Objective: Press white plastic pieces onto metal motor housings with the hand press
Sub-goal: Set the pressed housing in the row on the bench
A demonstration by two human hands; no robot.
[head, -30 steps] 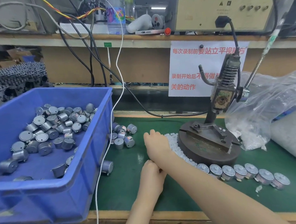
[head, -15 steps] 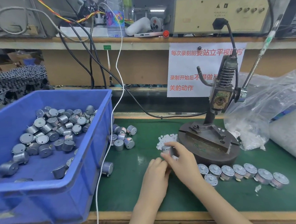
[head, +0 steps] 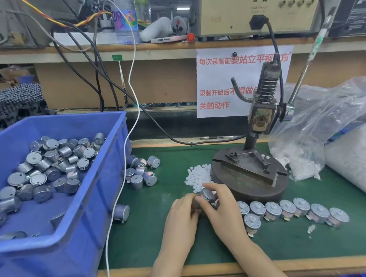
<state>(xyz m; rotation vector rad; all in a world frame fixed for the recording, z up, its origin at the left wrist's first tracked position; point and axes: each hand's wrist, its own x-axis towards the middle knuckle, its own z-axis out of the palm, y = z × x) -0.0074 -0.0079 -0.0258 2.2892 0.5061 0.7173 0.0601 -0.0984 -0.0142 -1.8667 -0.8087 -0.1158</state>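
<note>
My left hand point(head: 181, 215) and my right hand point(head: 222, 208) meet over the green mat just in front of the hand press point(head: 250, 172). Both hold one metal motor housing point(head: 208, 195) between their fingertips. A small heap of white plastic pieces point(head: 196, 177) lies just behind the hands, against the press's round base. The press's ram is raised and nothing sits under it. A row of several housings point(head: 289, 210) lies on the mat to the right of my right hand.
A blue bin point(head: 61, 231) with many loose housings fills the left. More housings point(head: 142, 170) lie beside it on the mat. A clear bag of white pieces point(head: 306, 143) and a white sack point(head: 359, 159) stand right. A white cable point(head: 124, 178) hangs over the bin's edge.
My right hand drew back from the heap of white pieces to join the left hand, and both now hold a housing together in front of the press.
</note>
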